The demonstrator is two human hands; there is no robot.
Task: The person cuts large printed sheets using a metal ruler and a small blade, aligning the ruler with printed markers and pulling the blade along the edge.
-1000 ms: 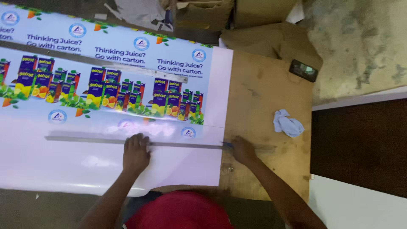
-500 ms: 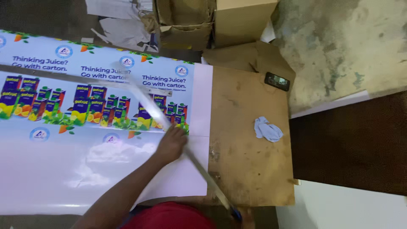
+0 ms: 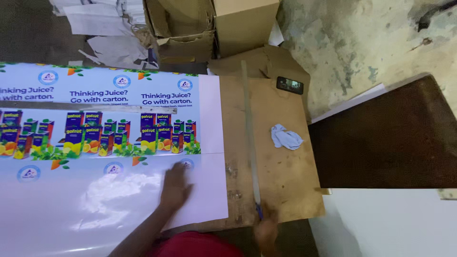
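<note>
now the long thin metal ruler (image 3: 249,138) lies lengthwise on the bare brown wooden counter (image 3: 285,171), swung off the glossy white printed sheet with rows of juice cartons (image 3: 104,143) it spanned a second ago. right hand (image 3: 265,229) grips its near end, fingers closed. left hand (image 3: 175,186) rests flat, fingers open, on the sheet's near right corner. open board lies right, holding only a crumpled blue cloth (image 3: 285,137) and a black phone (image 3: 290,85).

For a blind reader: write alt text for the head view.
The left hand presses flat on a large glossy printed sheet showing juice cartons, while the right hand holds the near end of a long metal straightedge lying on a brown wooden board. A crumpled pale blue cloth lies nearby.
</note>
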